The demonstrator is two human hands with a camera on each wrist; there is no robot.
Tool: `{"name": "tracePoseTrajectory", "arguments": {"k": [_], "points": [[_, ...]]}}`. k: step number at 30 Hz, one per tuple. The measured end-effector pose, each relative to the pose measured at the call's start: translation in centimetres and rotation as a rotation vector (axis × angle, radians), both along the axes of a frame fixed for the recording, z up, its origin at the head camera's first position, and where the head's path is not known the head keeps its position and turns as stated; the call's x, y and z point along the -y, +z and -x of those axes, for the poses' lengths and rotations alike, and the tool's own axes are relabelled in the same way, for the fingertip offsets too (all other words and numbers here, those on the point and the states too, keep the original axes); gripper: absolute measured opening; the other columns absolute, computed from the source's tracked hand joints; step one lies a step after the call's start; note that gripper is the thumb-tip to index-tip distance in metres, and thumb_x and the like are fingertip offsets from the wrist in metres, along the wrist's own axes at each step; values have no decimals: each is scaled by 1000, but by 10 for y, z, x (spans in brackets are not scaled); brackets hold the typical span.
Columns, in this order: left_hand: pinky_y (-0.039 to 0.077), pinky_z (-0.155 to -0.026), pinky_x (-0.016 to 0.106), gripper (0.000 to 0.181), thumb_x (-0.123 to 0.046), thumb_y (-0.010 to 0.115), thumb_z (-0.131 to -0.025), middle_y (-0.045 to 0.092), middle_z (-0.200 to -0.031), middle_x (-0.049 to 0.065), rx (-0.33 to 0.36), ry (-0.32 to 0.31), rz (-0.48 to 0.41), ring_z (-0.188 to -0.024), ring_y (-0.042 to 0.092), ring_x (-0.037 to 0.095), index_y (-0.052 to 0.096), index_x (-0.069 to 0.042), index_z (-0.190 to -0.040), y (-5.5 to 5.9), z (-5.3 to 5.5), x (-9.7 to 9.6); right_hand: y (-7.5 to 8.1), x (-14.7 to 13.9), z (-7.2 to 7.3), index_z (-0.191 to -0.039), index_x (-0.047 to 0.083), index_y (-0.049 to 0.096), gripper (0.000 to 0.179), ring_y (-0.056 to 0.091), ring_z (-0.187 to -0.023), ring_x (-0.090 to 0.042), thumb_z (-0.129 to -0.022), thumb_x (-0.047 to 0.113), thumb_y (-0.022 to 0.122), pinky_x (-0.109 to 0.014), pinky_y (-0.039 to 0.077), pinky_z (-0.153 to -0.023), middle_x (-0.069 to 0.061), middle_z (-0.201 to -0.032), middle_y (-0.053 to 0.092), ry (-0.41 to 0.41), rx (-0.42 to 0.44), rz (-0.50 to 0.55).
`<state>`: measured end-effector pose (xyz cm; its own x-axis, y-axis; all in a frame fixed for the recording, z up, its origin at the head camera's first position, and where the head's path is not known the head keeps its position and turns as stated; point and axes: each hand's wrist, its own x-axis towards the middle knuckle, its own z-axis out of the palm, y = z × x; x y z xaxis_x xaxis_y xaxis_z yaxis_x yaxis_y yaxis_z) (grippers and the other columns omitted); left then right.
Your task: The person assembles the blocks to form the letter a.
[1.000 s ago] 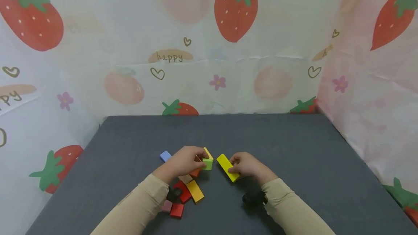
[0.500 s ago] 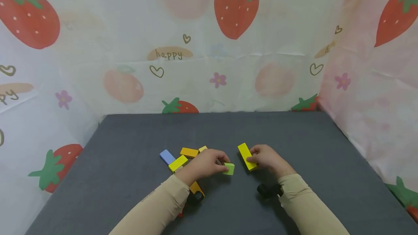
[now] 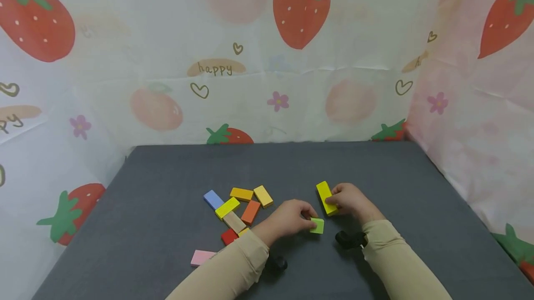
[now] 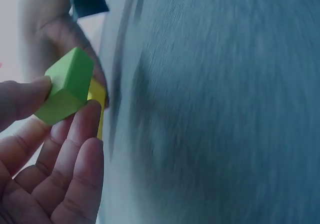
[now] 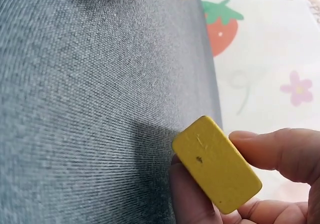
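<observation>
Head: left hand point(image 3: 288, 217) pinches a light-green block point(image 3: 318, 226) over the dark tabletop point(image 3: 167, 175); right hand point(image 3: 352, 201) grips a long yellow block point(image 3: 326, 199) near it — the two blocks apart. To their left lie an orange-red block point(image 3: 251, 212) and a tan block point(image 3: 234, 222), among others.

Left wrist: thumb and fingers clasp the light-green block, partly covering the long yellow block.

Right wrist: long yellow block seen end-on between thumb and fingers — contact with tabletop unclear.
</observation>
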<state>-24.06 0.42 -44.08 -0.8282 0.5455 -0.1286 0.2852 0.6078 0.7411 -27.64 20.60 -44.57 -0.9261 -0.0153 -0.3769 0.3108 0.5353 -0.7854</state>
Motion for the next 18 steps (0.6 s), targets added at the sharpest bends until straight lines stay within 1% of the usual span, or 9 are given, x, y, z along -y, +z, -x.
{"name": "tracePoseTrajectory", "arguments": {"k": [2, 5, 9, 12, 15, 18], "points": [[47, -72, 21, 13, -17, 74, -86, 70, -89, -4, 12, 4, -8, -75, 55, 4, 74, -14, -98, -2, -2, -6, 0, -1, 0, -97, -4, 54, 18, 54, -75, -17, -89, 7, 65, -31, 56, -67, -9, -90, 51, -15, 8, 1], [46, -70, 19, 12, -18, 74, -86, 70, -87, -5, 19, 3, -13, -73, 55, 3, 74, -14, -97, -6, -3, -14, 0, 0, 1, -101, -5, 56, 20, 56, -76, -18, -90, 9, 64, -31, 56, -68, -12, -93, 55, -40, 19, -11], [46, -65, 18, 13, -18, 74, -86, 69, -84, -5, 20, -3, -8, -69, 54, 3, 73, -12, -97, -10, -4, -21, 0, 1, 1, -110, -8, 58, 27, 62, -84, -22, -91, 11, 62, -34, 57, -71, -19, -103, 60, -63, 30, -17], [45, -61, 18, 14, -18, 74, -86, 68, -81, -4, 32, 7, -10, -65, 52, 5, 73, -11, -98, -14, -3, -24, 0, 1, 0, -112, -10, 58, 30, 64, -88, -25, -91, 11, 62, -36, 58, -73, -21, -106, 61, -66, 27, -20], [44, -59, 19, 15, -19, 74, -86, 67, -80, -5, 50, 25, -17, -63, 52, 6, 73, -11, -98, -17, -1, -26, 1, 1, -2, -109, -10, 61, 30, 66, -84, -23, -91, 13, 64, -36, 58, -72, -19, -101, 63, -59, 27, -43], [45, -59, 20, 15, -18, 74, -86, 68, -80, -4, 88, 34, -29, -63, 53, 7, 74, -11, -99, -17, -1, -26, 0, 2, -5, -105, -8, 64, 27, 68, -79, -20, -90, 15, 66, -36, 59, -71, -16, -96, 67, -36, 41, -47]]}}
